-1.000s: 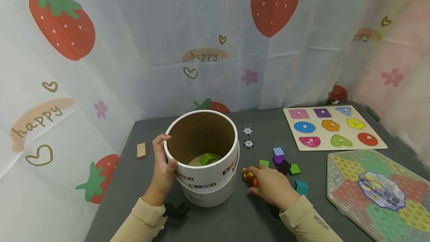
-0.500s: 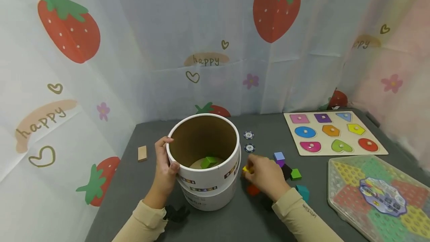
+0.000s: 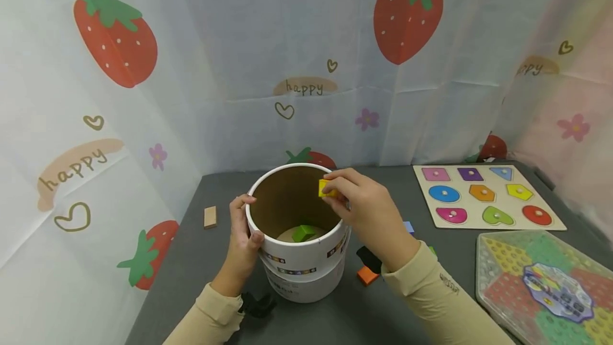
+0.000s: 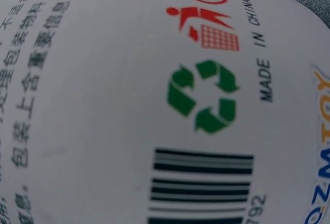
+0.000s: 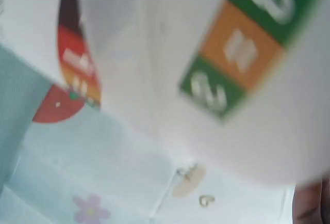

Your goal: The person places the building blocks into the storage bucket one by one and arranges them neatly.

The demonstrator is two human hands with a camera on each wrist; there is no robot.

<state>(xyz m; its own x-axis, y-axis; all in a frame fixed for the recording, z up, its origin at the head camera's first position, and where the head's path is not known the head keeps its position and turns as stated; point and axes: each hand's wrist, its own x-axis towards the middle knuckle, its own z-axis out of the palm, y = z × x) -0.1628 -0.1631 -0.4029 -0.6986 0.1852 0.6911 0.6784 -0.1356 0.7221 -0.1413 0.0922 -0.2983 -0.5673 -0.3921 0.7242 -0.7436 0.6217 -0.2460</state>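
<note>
A round white bucket (image 3: 306, 286) stands upright on the table, and a green block (image 3: 304, 233) lies on its floor. My left hand (image 3: 242, 249) grips the bucket's left rim, thumb outside at the front and fingertips over the edge. Between the thumb and fingers of my right hand (image 3: 366, 206) a yellow block (image 3: 325, 188) is pinched, over the bucket's mouth near its right rim. The left wrist view is filled by the printed bucket wall (image 4: 103, 105). In the right wrist view the bucket's side (image 5: 154, 69) appears blurred, with fingertips (image 5: 308, 203) at the lower right.
An orange block (image 3: 367, 276) lies right of the bucket; other blocks are partly hidden by my right arm. A shape puzzle board (image 3: 488, 196) and a clear-lidded game board (image 3: 541, 281) lie at the right. A wooden block (image 3: 210, 217) lies at the left.
My right hand has picked up the yellow block from the table and carried it up and left over the bucket. The orange block it touched earlier lies released. My left hand stays on the rim.
</note>
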